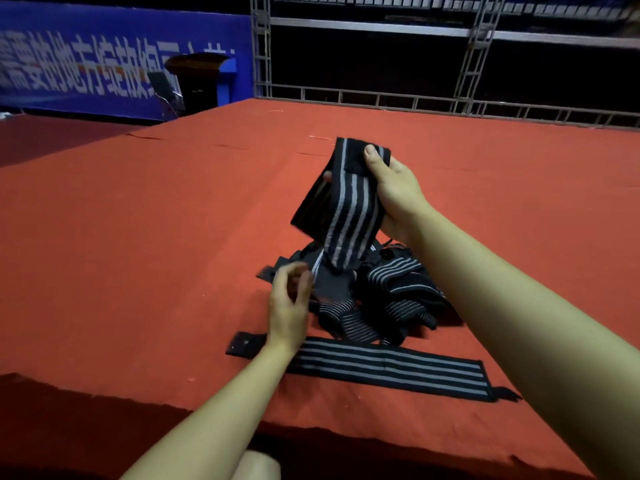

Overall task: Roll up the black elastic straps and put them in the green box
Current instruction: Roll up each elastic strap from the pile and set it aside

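Observation:
A black elastic strap with grey stripes point(346, 209) hangs lifted above a pile of similar straps point(384, 299) on the red cloth. My right hand point(391, 192) grips its upper end, thumb on top. My left hand point(289, 303) hovers at the pile's left edge with fingers loosely curled, and the blur hides whether it pinches anything. One more strap point(381, 367) lies flat and stretched out in front of the pile. No green box is in view.
The red cloth surface point(138, 237) stretches far to the back and both sides, with its front edge near me. Metal truss railing point(381, 98) runs behind it. A blue banner point(86, 64) and a dark lectern point(197, 77) stand at the back left.

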Demonstrator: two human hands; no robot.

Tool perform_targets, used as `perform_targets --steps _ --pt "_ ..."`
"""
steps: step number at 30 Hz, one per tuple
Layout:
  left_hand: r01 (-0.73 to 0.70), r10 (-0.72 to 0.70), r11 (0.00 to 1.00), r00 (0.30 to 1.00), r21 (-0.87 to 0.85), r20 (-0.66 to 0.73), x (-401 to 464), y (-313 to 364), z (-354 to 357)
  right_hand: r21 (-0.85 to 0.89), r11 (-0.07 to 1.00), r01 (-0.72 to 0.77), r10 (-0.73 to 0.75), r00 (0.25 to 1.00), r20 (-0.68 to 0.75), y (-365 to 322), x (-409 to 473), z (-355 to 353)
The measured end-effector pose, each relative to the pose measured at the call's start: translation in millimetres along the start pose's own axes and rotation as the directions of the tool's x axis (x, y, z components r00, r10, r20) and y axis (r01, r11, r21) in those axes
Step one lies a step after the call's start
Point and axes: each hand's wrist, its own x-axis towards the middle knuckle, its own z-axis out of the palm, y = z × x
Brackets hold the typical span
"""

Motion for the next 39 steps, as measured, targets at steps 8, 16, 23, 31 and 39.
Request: perform_targets --steps 8,16,23,31,39 --pt "0.506 -0.295 0.715 0.844 -0.483 0.447 -14.0 102.6 17.9 -0.007 1.000 0.016 -0.017 0.991 -0.132 11.8 -53.6 -1.5" --pt "0.442 -0.192 0.813 0.817 -0.378 0.543 -32.0 102.3 9.3 -0.134 0.986 0.098 -0.138 0.932 -0.335 11.4 -84.2 -28.9" --pt "0.439 -0.311 0.880 0.821 -0.180 0.479 -14.6 94.6 -13.1 0.351 0.903 0.246 -0.055 0.879 -0.474 20.9 -111.1 -88.1" --pt "0.542 -0.489 0.837 0.680 0.074 0.545 -8.3 47.9 -63.4 0.120 0.990 0.068 0.025 0.767 -0.641 92.5 -161.2 -140.0" --pt "0.583 -0.605 0.787 0.793 0.205 0.070 -16.0 -14.4 -92.9 -0.623 0.664 -0.414 -0.051 0.806 -0.590 193.8 -214.5 -153.6"
